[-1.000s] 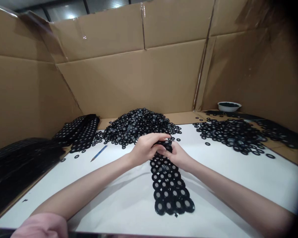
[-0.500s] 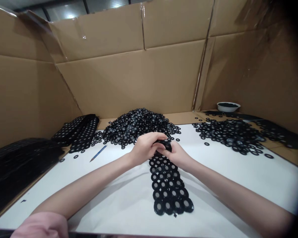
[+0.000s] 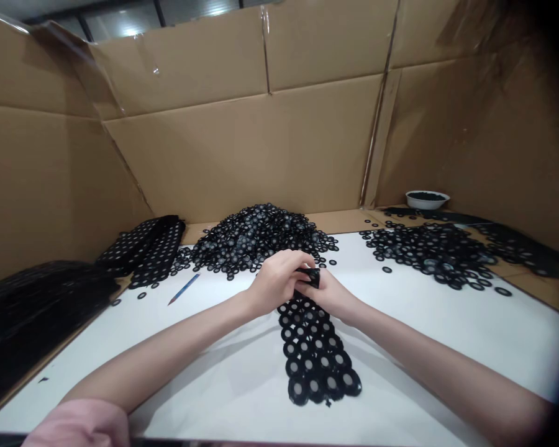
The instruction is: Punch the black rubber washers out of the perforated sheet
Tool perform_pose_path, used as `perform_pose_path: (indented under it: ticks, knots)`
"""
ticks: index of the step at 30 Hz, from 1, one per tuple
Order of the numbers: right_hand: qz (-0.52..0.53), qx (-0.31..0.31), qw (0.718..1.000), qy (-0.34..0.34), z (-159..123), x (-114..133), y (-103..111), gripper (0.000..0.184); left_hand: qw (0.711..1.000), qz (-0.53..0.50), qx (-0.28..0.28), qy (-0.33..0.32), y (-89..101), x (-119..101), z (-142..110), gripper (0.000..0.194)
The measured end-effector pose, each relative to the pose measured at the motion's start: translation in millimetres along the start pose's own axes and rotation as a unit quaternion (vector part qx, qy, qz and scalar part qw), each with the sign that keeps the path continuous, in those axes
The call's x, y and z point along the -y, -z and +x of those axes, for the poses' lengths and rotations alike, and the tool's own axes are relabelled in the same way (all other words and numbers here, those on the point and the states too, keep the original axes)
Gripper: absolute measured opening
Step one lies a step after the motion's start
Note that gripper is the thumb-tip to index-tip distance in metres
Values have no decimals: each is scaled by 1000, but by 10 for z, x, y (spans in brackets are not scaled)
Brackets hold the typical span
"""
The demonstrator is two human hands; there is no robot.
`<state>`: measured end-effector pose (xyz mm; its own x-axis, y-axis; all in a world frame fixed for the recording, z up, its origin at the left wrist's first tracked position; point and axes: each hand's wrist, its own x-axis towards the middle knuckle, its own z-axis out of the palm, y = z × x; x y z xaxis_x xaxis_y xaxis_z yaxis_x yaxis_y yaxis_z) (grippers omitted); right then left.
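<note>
Blue pencil (image 3: pixel 184 289) lying on the table (image 3: pixel 428 347) toward the back left, white bowl (image 3: pixel 427 199) in the far right corner, cardboard walls (image 3: pixel 242 149) all around.

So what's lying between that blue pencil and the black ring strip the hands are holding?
In the head view, the person's left forearm crosses that stretch, with the white sheet around it, between the blue pencil and the black ring strip.
</note>
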<state>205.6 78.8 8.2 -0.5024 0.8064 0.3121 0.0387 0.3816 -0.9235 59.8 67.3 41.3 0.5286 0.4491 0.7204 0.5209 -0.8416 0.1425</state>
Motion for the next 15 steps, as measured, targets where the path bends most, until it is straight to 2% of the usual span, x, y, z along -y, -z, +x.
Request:
perform_pose_path:
  ticks: [8, 15]
  knots:
    - [7, -12, 1000, -21, -8, -11, 23, 13, 1000, -12, 9, -2, 0, 54, -17, 20]
    - [-15, 13, 1000, -15, -13, 11, 23, 11, 997, -58, 25, 48, 47, 5, -45, 28]
